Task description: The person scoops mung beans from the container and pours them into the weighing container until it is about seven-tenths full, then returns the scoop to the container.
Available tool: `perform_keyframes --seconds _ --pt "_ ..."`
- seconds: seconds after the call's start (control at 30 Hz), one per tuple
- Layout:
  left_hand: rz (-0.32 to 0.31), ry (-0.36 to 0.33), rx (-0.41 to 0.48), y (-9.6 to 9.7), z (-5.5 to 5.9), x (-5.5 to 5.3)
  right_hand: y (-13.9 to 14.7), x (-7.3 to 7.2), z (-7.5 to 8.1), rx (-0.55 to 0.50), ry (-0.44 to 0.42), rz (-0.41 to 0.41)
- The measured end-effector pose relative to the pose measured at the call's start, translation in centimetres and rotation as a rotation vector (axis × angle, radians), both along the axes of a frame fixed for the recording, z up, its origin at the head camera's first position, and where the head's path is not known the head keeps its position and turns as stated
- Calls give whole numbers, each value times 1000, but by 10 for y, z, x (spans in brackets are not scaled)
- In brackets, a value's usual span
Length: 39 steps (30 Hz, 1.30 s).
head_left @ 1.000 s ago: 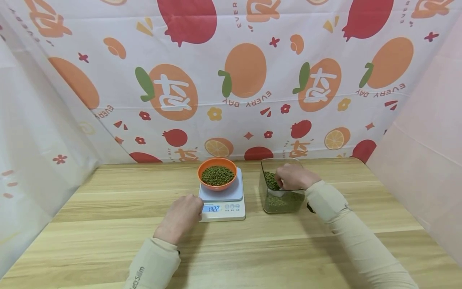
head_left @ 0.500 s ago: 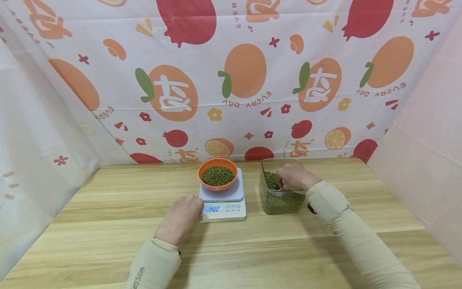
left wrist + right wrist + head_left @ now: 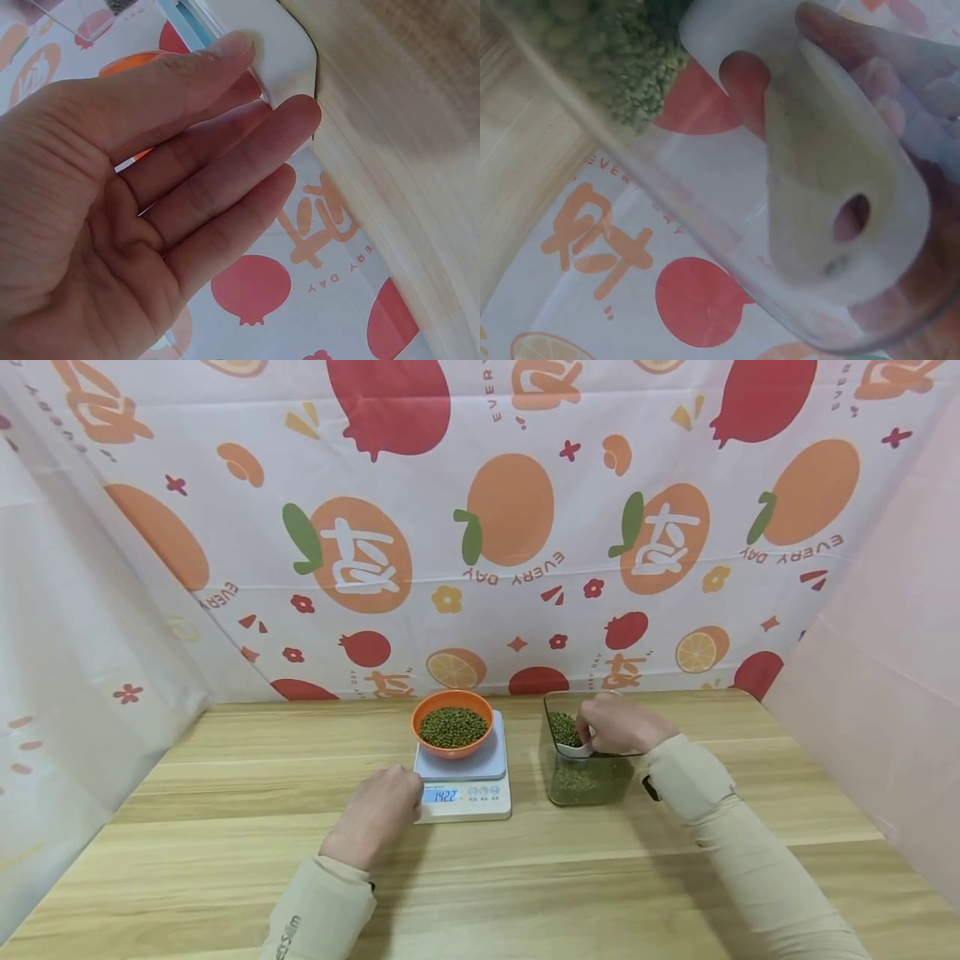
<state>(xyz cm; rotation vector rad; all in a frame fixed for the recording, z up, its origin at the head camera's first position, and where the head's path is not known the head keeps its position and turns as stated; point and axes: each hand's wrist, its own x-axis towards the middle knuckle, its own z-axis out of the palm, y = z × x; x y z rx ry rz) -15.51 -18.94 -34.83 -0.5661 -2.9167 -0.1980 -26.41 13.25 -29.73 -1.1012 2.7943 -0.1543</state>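
My right hand point(image 3: 618, 724) reaches into a clear square container point(image 3: 588, 789) partly filled with green mung beans point(image 3: 564, 728). It pinches a small white scoop point(image 3: 576, 750), whose handle shows through the container wall in the right wrist view; the scoop's contents are hidden. My left hand point(image 3: 172, 165) touches the front left corner of a white kitchen scale point(image 3: 465, 807), thumb at the edge and the other fingers nearly straight alongside. On the scale's platform sits an orange bowl point(image 3: 452, 752) holding mung beans point(image 3: 452, 727). The lit display point(image 3: 441, 795) appears to read 1422, decimal point unclear.
Both the scale and the container stand on a light wooden table point(image 3: 300, 760), the container to the scale's right. A fruit-printed curtain point(image 3: 442, 568) hangs behind the table's back edge. White curtains close off both sides.
My right hand has shifted slightly to the right with the scoop, and more of the scoop's white edge shows near the container's rim. My left hand, the bowl and the display reading look the same.
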Motion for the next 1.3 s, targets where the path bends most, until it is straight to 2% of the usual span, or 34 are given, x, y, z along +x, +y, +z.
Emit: perform_keyframes --seconds 0.27,0.5,0.83,1.3 --pt "0 -5 -9 0 1 0 1 2 8 3 -21 -5" --pt "4 -16 2 1 1 0 5 5 13 -24 -6 -14" --pt "0 -12 -23 0 1 -1 12 11 14 -86 44 -13" --pt "-9 10 11 -1 -1 -1 26 16 8 -224 169 25"
